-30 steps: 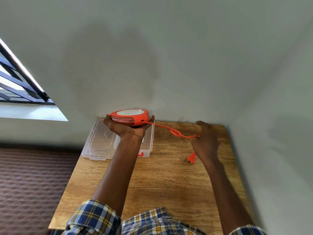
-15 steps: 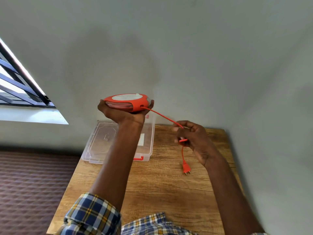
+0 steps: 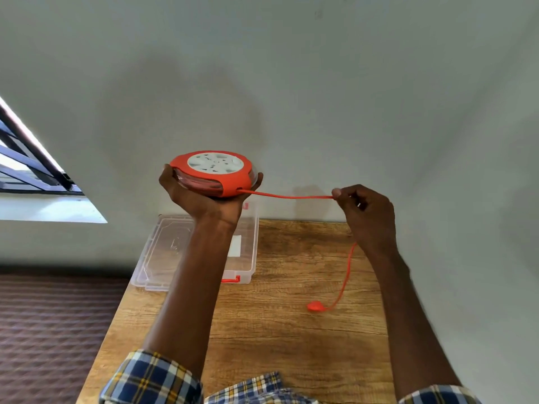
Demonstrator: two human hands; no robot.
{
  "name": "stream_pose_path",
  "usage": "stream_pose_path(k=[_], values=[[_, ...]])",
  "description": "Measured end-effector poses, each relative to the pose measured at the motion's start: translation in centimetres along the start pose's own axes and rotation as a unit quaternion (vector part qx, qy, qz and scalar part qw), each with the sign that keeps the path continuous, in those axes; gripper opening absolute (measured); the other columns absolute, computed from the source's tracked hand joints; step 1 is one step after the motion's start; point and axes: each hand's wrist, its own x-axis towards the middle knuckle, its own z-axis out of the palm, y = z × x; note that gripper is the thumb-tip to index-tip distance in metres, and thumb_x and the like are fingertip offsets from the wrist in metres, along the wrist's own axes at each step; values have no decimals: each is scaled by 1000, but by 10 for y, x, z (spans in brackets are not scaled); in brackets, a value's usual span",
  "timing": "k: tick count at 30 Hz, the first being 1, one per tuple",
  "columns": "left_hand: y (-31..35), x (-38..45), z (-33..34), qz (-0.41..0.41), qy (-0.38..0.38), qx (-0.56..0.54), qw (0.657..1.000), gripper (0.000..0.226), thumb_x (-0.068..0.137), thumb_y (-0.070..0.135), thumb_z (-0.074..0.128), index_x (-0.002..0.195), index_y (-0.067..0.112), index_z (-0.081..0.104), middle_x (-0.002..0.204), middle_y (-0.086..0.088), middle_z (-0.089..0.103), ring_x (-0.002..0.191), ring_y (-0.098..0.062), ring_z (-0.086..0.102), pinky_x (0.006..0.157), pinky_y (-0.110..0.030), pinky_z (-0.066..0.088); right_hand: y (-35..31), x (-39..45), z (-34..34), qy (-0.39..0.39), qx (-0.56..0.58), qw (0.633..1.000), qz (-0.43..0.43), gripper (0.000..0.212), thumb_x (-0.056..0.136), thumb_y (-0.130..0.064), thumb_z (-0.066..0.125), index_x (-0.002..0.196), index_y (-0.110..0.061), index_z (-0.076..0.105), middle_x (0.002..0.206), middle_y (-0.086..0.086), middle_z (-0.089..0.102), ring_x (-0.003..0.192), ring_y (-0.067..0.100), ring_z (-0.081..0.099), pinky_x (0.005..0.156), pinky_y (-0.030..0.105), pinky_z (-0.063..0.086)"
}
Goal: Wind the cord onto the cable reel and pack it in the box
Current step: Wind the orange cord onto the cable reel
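Hands: left hand (image 3: 204, 199) raised above the counter (image 3: 291, 339), cupping the orange cable reel (image 3: 214, 176) from beneath, fingers curled round its rim, grey socket face up. Right hand (image 3: 367, 217) closed, pinching the orange cord (image 3: 291, 196) at thumb and fingertip. Cord: taut from reel's right edge to right hand, then hanging slack to the plug (image 3: 315, 307), which lies on the counter at right. Box (image 3: 250, 252): clear plastic, open, far left on the counter, beneath the reel.
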Motion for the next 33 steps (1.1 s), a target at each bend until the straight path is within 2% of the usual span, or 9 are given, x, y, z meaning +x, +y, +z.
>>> stream_pose_path(k=[2,5,7,11,13,18,23,26,33], values=[[0,-2,-2,-17,-27,10,999,82,91,75,41,147,17,57,145,-25,62,132,-54,56,98,-83,42,0,2,2,-16,-16,1000,-17,33,95,-62,59,87,-34,76,77,-10,68,74,6,60,67,29,43],[1,-5,-3,-48,-65,42,996,83,91,74,41,149,17,57,147,-24,61,134,-54,55,100,-86,38,-1,1,14,-77,-74,993,-49,15,101,-42,61,106,-35,72,104,-11,68,102,15,61,87,39,48],[1,-8,-5,-63,-89,81,991,84,92,75,40,149,17,58,150,-24,59,137,-53,54,101,-86,35,-7,-5,22,-94,-77,991,-58,20,101,-26,62,119,-34,68,123,-8,64,118,17,57,96,44,48],[1,-11,-9,-120,-133,179,968,76,94,74,44,143,18,63,153,-22,56,144,-48,48,107,-84,29,-42,-26,36,-85,70,982,-153,39,97,-6,60,120,-37,67,131,-17,61,127,12,56,87,28,50],[-1,-12,-9,-141,-142,194,960,75,96,69,48,146,14,59,153,-24,54,142,-45,50,118,-70,31,-57,-33,42,-118,45,969,-211,42,96,-4,62,124,-35,68,135,-16,59,130,13,53,90,29,49],[-4,-15,-18,-196,-150,256,935,71,100,67,50,146,14,61,134,-17,67,119,-36,65,104,-52,53,-66,-42,50,-171,-26,961,-215,38,94,-13,71,126,-33,70,139,-5,53,129,15,45,100,27,45],[-10,-14,-23,-226,-154,269,924,71,99,69,53,148,18,61,138,-17,67,120,-36,67,98,-52,55,-58,-45,47,-156,-89,963,-199,55,87,-27,80,136,-40,59,147,-5,47,131,16,42,100,44,51],[-15,-15,-22,-222,-159,281,920,65,99,68,54,140,20,69,139,-18,68,120,-35,70,95,-50,58,-57,-46,48,-135,-133,965,-181,68,83,-37,81,144,-43,50,147,-4,44,129,17,41,95,44,55],[-21,-18,-18,-199,-150,281,927,61,100,64,54,138,18,71,135,-18,70,118,-35,71,94,-50,59,-57,-51,48,-69,-188,964,-175,66,83,-47,75,144,-46,52,143,-1,55,127,22,49,93,43,55]])
